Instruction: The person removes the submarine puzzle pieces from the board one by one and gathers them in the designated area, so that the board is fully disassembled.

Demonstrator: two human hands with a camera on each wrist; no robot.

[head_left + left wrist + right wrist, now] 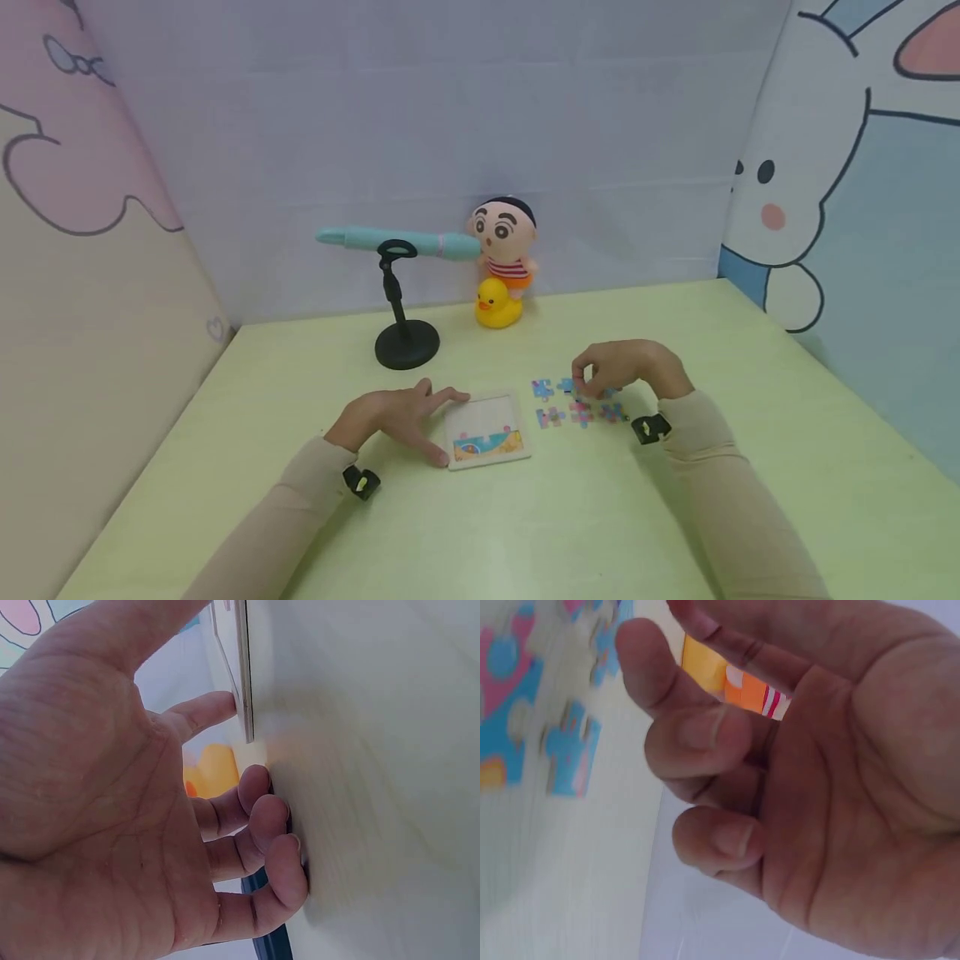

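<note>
My left hand (408,417) holds a puzzle tray (483,408) by its left side, with the thumb at the near corner and the index finger at the far edge. Its other fingers (289,874) bend down at the tabletop. A strip of joined blue and yellow puzzle lies along the tray's near side. To the right, my right hand (618,367) hangs over loose puzzle pieces (550,417), thumb and index finger close together just above them. Its other fingers curl beside a blue piece (574,750). I cannot tell whether a piece is between the fingertips.
Behind the tray stand a black stand (405,342) carrying a light-blue tube (367,239), a yellow rubber duck (497,304) and a cartoon doll (506,237). A pale back wall (615,167) borders the light table (495,533); cartoon-printed walls flank it.
</note>
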